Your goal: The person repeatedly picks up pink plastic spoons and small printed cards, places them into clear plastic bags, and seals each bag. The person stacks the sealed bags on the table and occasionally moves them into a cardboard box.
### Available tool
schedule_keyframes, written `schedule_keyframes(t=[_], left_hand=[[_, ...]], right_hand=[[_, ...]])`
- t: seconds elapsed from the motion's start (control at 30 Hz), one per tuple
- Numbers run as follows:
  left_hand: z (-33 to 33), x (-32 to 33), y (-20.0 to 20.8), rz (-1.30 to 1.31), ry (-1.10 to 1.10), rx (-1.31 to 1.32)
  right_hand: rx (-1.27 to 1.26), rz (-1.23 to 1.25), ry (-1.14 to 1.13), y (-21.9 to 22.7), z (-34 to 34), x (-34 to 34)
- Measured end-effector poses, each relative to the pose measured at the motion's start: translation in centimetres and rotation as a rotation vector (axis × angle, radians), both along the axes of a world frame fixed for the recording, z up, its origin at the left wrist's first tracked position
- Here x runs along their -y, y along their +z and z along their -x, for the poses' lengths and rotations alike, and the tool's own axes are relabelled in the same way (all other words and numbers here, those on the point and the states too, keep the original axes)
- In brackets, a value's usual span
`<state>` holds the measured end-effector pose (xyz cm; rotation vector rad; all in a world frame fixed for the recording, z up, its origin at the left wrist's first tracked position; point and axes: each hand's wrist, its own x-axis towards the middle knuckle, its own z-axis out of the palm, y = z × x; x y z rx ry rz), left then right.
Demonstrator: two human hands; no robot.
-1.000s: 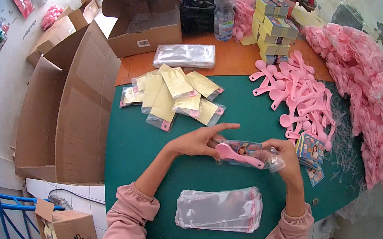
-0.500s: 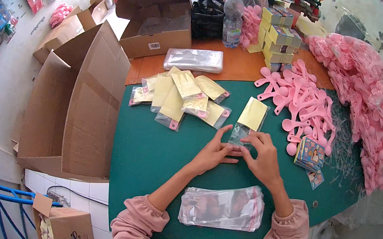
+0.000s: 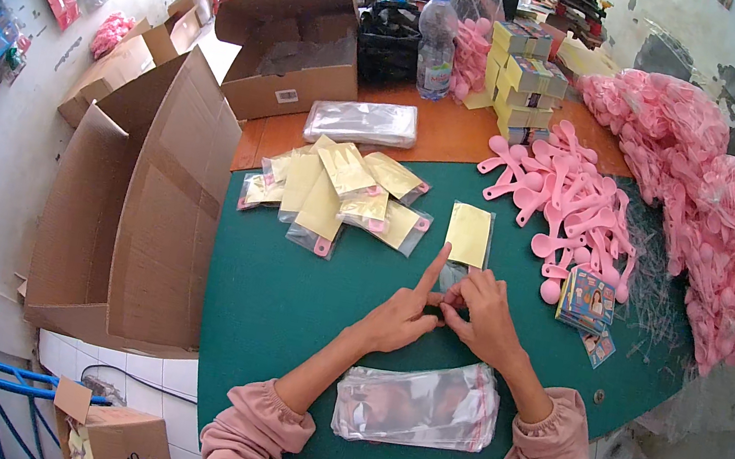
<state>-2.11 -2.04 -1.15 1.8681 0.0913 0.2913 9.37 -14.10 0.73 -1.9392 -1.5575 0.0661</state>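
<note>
A clear plastic bag [image 3: 451,278] with a pale yellow card [image 3: 469,234] inside lies on the green table in front of me. My left hand [image 3: 399,316] is at its lower left, index finger stretched out along the bag's edge, the other fingers partly bent. The fingers of my right hand [image 3: 486,319] are pinched together at the bag's lower end; the pinched part is mostly hidden. Between my forearms lies a stack of clear empty bags [image 3: 416,403]. Filled bags [image 3: 321,207] with yellow cards and pink pieces showing are heaped to the left.
Pink spoons [image 3: 576,201] are piled right of the bag, near a stack of printed cards [image 3: 586,300]. Large sacks of pink spoons [image 3: 728,222] line the right edge. Behind stand banded card stacks [image 3: 528,81], a water bottle [image 3: 437,47] and cardboard boxes [image 3: 172,207].
My hands have shifted slightly down; the left index finger now points up along the bag. My right fingers have drawn into a tighter pinch. The bag has turned a little straighter.
</note>
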Motion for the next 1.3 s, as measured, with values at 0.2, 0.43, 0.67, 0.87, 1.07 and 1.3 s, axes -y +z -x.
schedule_keyframes(t=[0.2,0.43,0.67,0.87,1.07,1.3], left_hand=[[-0.9,-1.2,-0.8,0.803,0.083,-0.191],[-1.3,-1.2,-0.5,0.675,0.088,-0.143],[-1.9,-1.1,0.6,0.771,0.013,-0.164],[-1.1,-1.7,-0.2,0.703,0.044,-0.168],[-1.4,-2.1,-0.3,0.792,-0.071,-0.153],[-1.0,-2.3,-0.2,0.914,-0.055,-0.152]], right_hand=[[0.350,-0.116,0.100,-0.4,1.2,-0.5],[-0.399,-0.065,0.318,1.7,-2.5,0.9],[-0.229,-0.061,-0.544,4.3,-14.3,7.6],[-0.052,-0.100,0.028,0.8,-3.3,1.4],[-0.027,-0.087,-0.061,-1.6,-2.5,0.6],[-0.252,-0.154,-0.009,-1.2,-1.7,0.4]])
